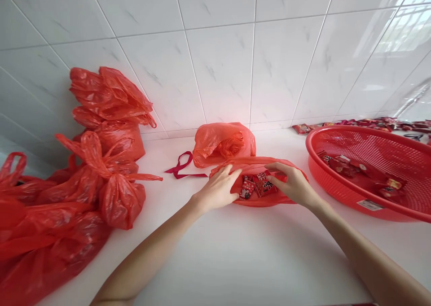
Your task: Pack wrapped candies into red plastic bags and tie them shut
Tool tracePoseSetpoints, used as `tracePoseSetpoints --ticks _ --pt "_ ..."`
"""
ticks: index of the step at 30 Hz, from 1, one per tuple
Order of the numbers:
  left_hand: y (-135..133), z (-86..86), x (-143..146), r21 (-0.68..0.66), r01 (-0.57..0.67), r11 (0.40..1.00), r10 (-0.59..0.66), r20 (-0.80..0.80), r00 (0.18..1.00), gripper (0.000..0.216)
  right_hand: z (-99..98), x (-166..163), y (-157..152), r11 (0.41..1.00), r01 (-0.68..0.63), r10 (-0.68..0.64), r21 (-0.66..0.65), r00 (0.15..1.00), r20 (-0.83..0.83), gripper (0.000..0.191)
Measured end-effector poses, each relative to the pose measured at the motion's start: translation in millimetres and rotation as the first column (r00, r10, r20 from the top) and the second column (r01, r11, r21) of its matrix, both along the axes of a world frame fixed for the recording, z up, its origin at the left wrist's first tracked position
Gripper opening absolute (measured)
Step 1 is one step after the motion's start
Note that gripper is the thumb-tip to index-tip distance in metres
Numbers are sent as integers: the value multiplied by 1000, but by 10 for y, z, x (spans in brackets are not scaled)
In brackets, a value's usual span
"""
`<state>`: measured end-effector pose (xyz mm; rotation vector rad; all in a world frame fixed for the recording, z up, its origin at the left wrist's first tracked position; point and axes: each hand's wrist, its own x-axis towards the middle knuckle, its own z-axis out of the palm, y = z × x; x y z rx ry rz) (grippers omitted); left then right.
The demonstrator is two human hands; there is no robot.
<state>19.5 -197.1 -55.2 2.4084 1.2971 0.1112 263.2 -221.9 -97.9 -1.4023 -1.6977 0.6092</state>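
An open red plastic bag [249, 202] lies on the white countertop in front of me, its mouth spread wide. Several small red snack packets [266, 187] with printed wrappers rest inside it. My left hand [217, 188] lies over the bag's left edge, fingers and thumb apart, touching the plastic. On the opposite side, my right hand [291, 183] reaches over the bag's right edge with curved fingers and thumb apart, close to the packets. No packet shows between the fingers of either hand.
At right stands a red perforated basket [336, 185] with several packets in it; more packets [384, 124] lie behind it. A crumpled red bag [224, 144] and a dark red ribbon [182, 167] sit near the tiled wall. Tied red bags [121, 198] are piled at left.
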Motion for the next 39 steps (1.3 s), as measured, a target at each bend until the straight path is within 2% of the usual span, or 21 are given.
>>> tracePoseSetpoints --ticks 2,5,7,10,13,15,18,23,26,28,30,33,36,39 --pt "-23 38 -21 39 11 999 -9 -30 1000 71 61 30 -22 999 -2 -2 41 994 110 30" --pt "-58 127 -59 123 13 992 -5 -69 998 72 144 95 -58 985 -29 -28 171 946 322 36" --pt "-87 200 -85 209 4 978 16 -97 995 72 195 151 -80 958 -73 -67 279 885 461 35" --pt "-149 304 -116 335 7 942 36 -124 992 68 269 223 -104 887 -190 -128 422 775 619 32" --pt "-229 389 -125 404 38 914 34 -170 985 58 325 245 -112 836 -289 -178 466 662 728 32" --pt "-278 439 -117 418 61 907 36 -220 975 43 347 232 -113 843 -304 -191 443 603 775 33" --pt "-326 515 -86 420 83 904 57 -309 949 27 370 189 -116 893 -273 -166 359 541 825 36" --pt "-339 605 -10 363 139 921 62 -490 869 27 451 79 -136 971 -192 -51 143 420 906 41" --pt "-349 653 37 364 192 911 54 -569 821 31 526 13 -151 985 -173 46 13 331 943 47" --pt "-350 700 64 367 228 902 48 -609 792 31 573 -4 -152 984 -177 92 -38 303 949 50" --pt "-331 759 82 365 237 900 56 -636 769 27 616 13 -134 981 -186 110 -52 318 942 50" --pt "-246 848 81 364 190 912 94 -636 766 22 691 95 -58 976 -215 114 -21 429 896 43" --pt "-123 896 38 350 115 930 118 -577 808 17 809 186 61 972 -232 118 43 636 763 32" --pt "-19 887 -38 363 37 931 150 -471 869 25 963 209 169 976 -168 85 140 882 463 22"
